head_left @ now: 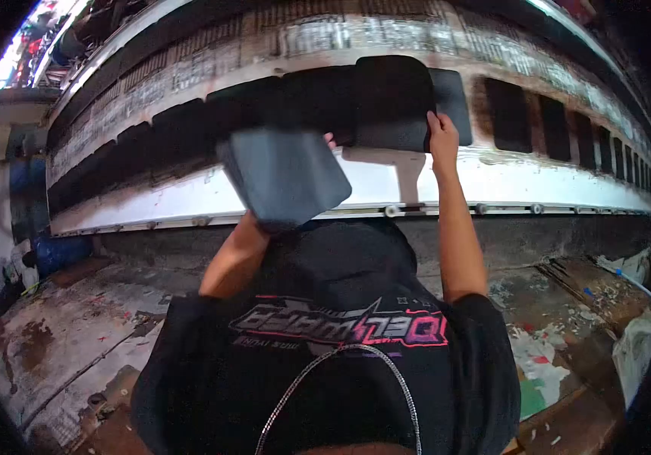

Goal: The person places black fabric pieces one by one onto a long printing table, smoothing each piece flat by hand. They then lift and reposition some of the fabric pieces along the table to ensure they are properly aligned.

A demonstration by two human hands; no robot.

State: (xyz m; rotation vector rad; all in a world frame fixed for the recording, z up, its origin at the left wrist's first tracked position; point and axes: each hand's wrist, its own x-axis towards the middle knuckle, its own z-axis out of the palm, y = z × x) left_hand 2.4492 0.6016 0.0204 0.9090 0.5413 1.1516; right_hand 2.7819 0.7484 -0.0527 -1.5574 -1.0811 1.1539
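A dark stack of flat sheets with rounded corners [287, 178] rests on my left forearm, tilted in front of my chest. Fingertips of my left hand [330, 139] curl over its far edge, while the rest of that hand is hidden beneath. My right hand [444, 138] pinches the right edge of a black rounded sheet [394, 102] over the long table. Under and beside that sheet shows a greyer piece [453, 106], close to my right fingers. Further black sheets [246, 114] lie side by side to the left, overlapping in this view.
The long table [492, 178] curves across the view, with a white front strip and a rail with small knobs below. Separate black sheets [507, 114] lie in a row to the right. Debris covers the floor [83, 341], and a plastic bag [640, 349] lies at right.
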